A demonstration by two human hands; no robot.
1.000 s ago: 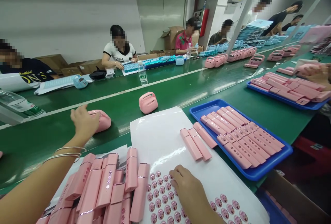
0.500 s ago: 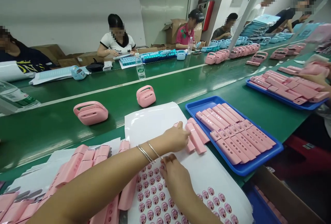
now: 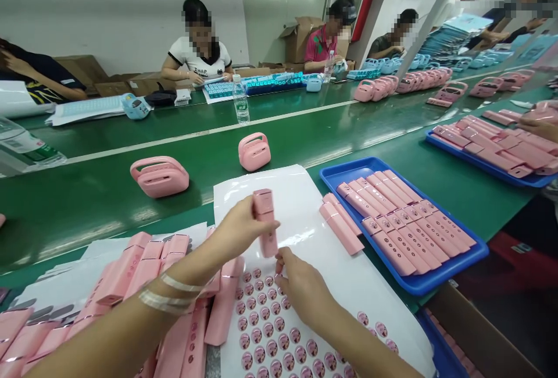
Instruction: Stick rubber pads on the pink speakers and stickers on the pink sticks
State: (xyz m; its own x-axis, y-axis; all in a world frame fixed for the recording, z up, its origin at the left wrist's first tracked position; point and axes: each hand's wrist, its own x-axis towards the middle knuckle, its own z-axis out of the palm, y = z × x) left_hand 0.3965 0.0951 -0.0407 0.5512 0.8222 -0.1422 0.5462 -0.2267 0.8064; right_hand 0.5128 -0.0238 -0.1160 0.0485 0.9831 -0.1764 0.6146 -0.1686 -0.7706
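Now the left hand [image 3: 238, 229] is closed around a pink bar [image 3: 264, 215], thumb on one long face and fingers wrapped behind, holding it nearly upright just above the white sheet [image 3: 305, 198]. That bar is a slim, smooth plastic block with rounded edges and a blunt, flat top. Its lower end comes down right at the fingertips of the right hand [image 3: 300, 285], which lies palm down on the sheet with thumb and forefinger drawn together; whether they pinch anything cannot be told. Glossy and slightly rippled, the sheet throws back the ceiling light, and beneath and beside the right hand it carries rows of small round stickers [image 3: 265, 331], pink with a tiny print. Thin metal bangles [image 3: 174, 293] ring the left wrist, blurred. Under the left forearm lies a loose heap of bars [image 3: 143, 267] of the same plastic, some with a shiny band near one end and a line of little dots. Just beyond the right hand, two bars [image 3: 342, 227] lie side by side on the sheet, touching a blue tray [image 3: 453, 273] with a raised rim, packed with more in slanted rows. Farther ahead of the left hand, two rounded pink cases [image 3: 159, 175] with loop handles sit on the matte green belt [image 3: 87, 209].
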